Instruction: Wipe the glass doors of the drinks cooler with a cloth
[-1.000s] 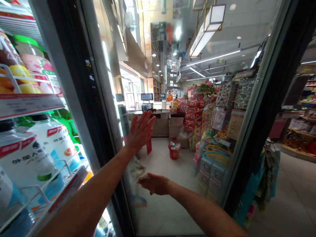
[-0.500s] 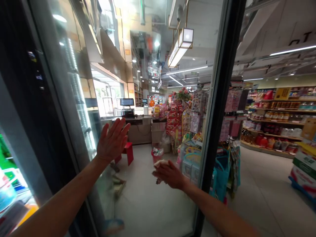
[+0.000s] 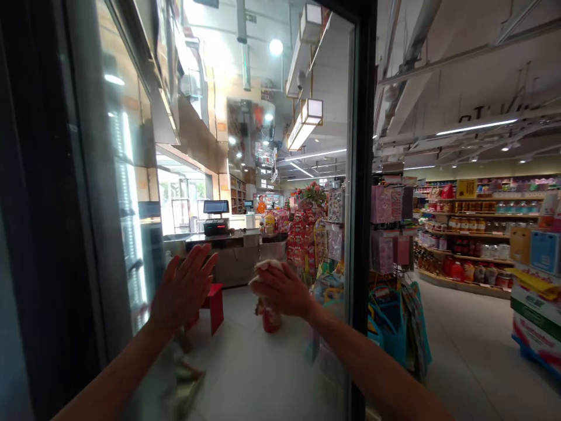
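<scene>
A tall glass door panel with a dark frame (image 3: 363, 175) stands right in front of me. My left hand (image 3: 182, 292) lies flat toward the glass on the left, fingers stretched and nothing in it. Pressed to the pane near its middle is a whitish cloth (image 3: 268, 266), under my right hand (image 3: 287, 289). Some of the cloth sticks out past the fingertips; the rest is hidden beneath the palm.
Through the glass appear a checkout counter with a monitor (image 3: 216, 207), a red stool (image 3: 215, 307), a red bin (image 3: 271, 321) and a distant person in orange (image 3: 262, 204). Right of the frame hang teal bags (image 3: 392, 327); stocked shelves (image 3: 473, 234) and stacked boxes (image 3: 534, 316) stand beyond.
My right hand has moved up the glass with the cloth, from below the bin to over it. The left hand stays spread. My view has tilted upward.
</scene>
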A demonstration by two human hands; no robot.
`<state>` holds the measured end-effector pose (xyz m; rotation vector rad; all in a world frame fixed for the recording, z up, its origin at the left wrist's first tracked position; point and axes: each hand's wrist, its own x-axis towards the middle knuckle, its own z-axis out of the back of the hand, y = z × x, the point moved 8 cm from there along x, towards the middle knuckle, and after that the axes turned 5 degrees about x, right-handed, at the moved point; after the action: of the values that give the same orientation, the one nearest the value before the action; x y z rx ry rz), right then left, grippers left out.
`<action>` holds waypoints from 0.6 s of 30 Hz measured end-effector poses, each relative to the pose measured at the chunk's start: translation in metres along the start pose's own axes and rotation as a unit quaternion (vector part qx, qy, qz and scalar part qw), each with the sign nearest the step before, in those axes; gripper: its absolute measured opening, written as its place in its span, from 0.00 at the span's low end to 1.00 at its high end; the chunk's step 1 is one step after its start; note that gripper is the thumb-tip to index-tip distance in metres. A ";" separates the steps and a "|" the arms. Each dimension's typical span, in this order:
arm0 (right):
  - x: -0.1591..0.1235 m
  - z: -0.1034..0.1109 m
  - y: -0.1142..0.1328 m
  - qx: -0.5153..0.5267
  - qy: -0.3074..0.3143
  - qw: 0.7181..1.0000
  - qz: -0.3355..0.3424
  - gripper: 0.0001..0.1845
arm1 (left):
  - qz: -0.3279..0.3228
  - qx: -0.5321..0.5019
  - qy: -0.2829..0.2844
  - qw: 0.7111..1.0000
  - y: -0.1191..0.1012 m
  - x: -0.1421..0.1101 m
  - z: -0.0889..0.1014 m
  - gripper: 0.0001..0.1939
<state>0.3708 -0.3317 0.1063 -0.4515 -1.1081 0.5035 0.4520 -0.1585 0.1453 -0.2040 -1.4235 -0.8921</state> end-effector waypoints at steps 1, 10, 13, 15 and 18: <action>-0.004 0.010 -0.026 -0.016 -0.033 0.997 -0.066 0.23 | 0.001 -0.004 0.000 1.000 -0.001 -0.001 0.000 0.28; 0.025 0.054 -0.133 -0.091 -0.157 0.924 -0.336 0.26 | -0.012 -0.001 -0.023 1.000 -0.003 -0.001 0.002 0.30; 0.049 0.014 -0.040 -0.051 -0.025 0.996 -0.074 0.26 | -0.009 -0.009 -0.028 1.000 -0.005 0.000 0.004 0.30; 0.043 0.008 -0.023 -0.039 0.010 0.999 -0.005 0.26 | -0.004 -0.019 -0.024 1.000 -0.006 -0.001 0.005 0.30; 0.030 0.039 -0.098 -0.068 -0.045 0.981 -0.177 0.25 | 0.004 -0.017 -0.018 1.000 -0.006 -0.001 0.005 0.30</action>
<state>0.3608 -0.3891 0.1990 -0.3418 -1.2827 0.1362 0.4443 -0.1590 0.1428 -0.2518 -1.4413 -0.9103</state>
